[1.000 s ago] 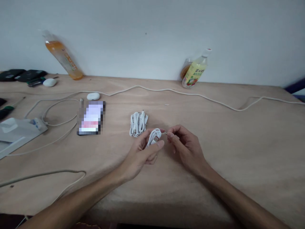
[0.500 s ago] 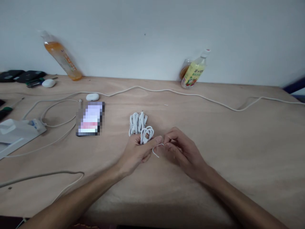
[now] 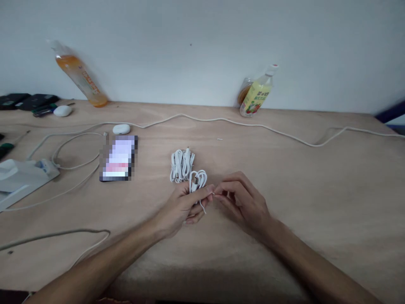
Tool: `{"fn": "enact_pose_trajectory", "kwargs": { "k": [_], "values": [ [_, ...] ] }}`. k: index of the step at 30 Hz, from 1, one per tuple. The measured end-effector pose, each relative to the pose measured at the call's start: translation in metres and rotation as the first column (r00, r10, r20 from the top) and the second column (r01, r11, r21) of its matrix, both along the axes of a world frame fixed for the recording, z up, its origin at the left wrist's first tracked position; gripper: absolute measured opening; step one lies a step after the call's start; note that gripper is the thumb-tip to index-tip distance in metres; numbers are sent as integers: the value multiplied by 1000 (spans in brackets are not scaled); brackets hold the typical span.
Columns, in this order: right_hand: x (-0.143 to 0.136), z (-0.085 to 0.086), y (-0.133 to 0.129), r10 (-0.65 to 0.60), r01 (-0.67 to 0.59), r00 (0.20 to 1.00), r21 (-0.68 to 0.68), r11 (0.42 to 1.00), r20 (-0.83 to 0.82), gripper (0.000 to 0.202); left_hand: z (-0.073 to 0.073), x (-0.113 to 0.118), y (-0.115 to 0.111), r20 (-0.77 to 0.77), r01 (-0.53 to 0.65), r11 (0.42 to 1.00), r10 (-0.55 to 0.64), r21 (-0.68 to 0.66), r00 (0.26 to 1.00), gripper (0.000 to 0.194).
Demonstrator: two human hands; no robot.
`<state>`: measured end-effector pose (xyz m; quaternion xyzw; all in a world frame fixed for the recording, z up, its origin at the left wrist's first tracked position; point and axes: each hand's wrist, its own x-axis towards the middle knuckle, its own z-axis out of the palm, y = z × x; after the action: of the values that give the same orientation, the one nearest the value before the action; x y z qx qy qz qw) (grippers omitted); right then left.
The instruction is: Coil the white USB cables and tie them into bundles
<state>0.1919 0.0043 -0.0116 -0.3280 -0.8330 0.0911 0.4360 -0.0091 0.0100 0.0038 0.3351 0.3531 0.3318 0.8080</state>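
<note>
My left hand (image 3: pixel 182 207) is closed on a small coiled white cable (image 3: pixel 201 177), whose metal plug shows at the loops. A thin white tie (image 3: pixel 203 207) hangs below the left thumb. Just to the right, my right hand (image 3: pixel 242 200) pinches the other end of the tie between thumb and fingertips, close to the left thumb tip. Bundled white cables (image 3: pixel 182 164) lie on the table behind the left hand.
A phone (image 3: pixel 118 158) and a white earphone case (image 3: pixel 121 128) lie to the left, near a white power strip (image 3: pixel 28 179). A long white cable (image 3: pixel 259 125) crosses the back. An orange bottle (image 3: pixel 79 78) and a yellow-labelled bottle (image 3: pixel 257 95) lean on the wall.
The held coil has shifted slightly right and down. My right fingertips have come closer to the left thumb, and the tie's loose end has moved slightly left and down.
</note>
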Motion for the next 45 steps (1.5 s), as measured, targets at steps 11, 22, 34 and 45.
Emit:
{"fn": "enact_pose_trajectory", "kwargs": {
  "k": [11, 22, 34, 45],
  "values": [
    [9, 5, -2, 18, -62, 984, 244, 968, 179, 28, 0, 0, 0, 70, 70, 993, -63, -100, 996, 45],
    [3, 6, 0, -80, 14, 978, 323, 946, 191, 19, -5, 7, -3, -3, -43, 988, 44, 148, 999, 59],
    [-4, 4, -5, -119, 110, 991, 142, 984, 53, 11, -5, 2, -9, -364, -41, 787, 330, 616, 871, 43],
    [-6, 9, -4, -111, 51, 985, -390, 919, -133, 16, -13, -4, -2, -400, 5, 682, 423, 731, 813, 40]
  ]
}}
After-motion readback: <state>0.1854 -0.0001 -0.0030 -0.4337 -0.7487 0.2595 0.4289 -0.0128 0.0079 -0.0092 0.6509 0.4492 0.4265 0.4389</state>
